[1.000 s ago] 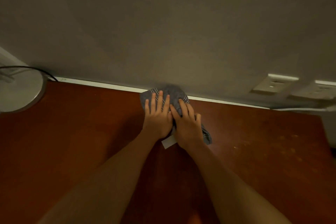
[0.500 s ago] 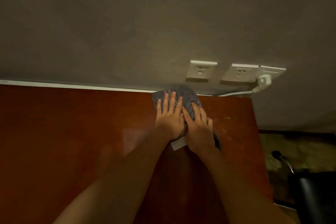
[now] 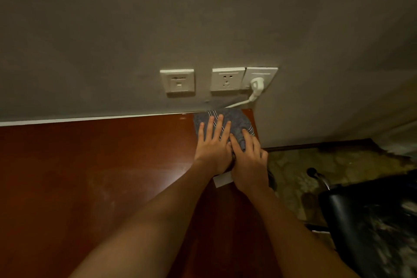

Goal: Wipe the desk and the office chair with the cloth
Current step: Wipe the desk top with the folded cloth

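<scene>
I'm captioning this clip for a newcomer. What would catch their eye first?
The left hand and right hand press a grey cloth flat at the far right corner of the red-brown desk. On the wall just above sit white sockets, the rightmost with a white plug in it.

The grey plastered wall (image 3: 203,18) stopped you directly ahead, with a white plug (image 3: 256,84) and white cable (image 3: 237,104) low on it. The glossy reddish-brown wooden desk (image 3: 90,176) gave you room leftward. A black padded office chair (image 3: 372,221) stood beyond its right edge.
</scene>
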{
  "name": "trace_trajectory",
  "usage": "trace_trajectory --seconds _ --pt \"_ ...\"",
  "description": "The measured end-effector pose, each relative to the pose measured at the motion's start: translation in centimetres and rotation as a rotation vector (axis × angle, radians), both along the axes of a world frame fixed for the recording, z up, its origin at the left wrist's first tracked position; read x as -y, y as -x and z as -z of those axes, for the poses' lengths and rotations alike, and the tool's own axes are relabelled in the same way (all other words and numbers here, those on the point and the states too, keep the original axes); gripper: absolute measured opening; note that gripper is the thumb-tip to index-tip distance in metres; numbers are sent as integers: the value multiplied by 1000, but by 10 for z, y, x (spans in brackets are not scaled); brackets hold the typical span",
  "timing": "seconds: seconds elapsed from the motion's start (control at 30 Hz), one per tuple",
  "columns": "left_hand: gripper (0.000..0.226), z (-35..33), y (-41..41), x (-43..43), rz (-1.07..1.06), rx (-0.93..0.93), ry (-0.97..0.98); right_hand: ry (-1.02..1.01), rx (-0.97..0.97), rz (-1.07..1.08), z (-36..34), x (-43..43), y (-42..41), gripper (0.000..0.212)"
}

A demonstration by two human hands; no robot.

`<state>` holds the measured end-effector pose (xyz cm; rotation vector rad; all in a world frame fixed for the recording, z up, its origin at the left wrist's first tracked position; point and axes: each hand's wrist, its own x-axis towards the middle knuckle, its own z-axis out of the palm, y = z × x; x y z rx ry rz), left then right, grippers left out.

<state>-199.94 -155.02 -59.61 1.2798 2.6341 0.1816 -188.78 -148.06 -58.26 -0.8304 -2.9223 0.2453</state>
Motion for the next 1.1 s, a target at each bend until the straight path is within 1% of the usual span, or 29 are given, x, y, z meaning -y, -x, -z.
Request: trace_trajectory --seconds 0.13,0.43,0.53,0.6,0.67,0.73,0.87,1.0,1.1 --pt "73 -2 -9 -17 66 -16 38 24 11 52 -1 -11 -13 74" --pt "76 -6 -8 -40 152 -24 56 10 7 147 2 -22 -15 73" --pt "77 -7 -3 -47 186 -23 48 21 -3 186 4 -25 -11 77" --pt "72 -6 1 -53 212 -20 48 6 -8 218 7 -26 -8 80" --pt "64 -5 6 -61 249 -21 40 -4 -22 258 8 -29 -4 78" --pt "60 -3 13 -69 290 -28 27 -6 -25 297 11 -31 0 74" --pt "66 2 21 -74 359 -46 31 -45 -7 337 14 -28 2 74" --pt "79 -3 21 -71 403 -43 65 -54 26 344 13 -22 -3 75" --pt "80 -7 12 -65 488 -58 71 -79 43 389 10 -6 -16 79"
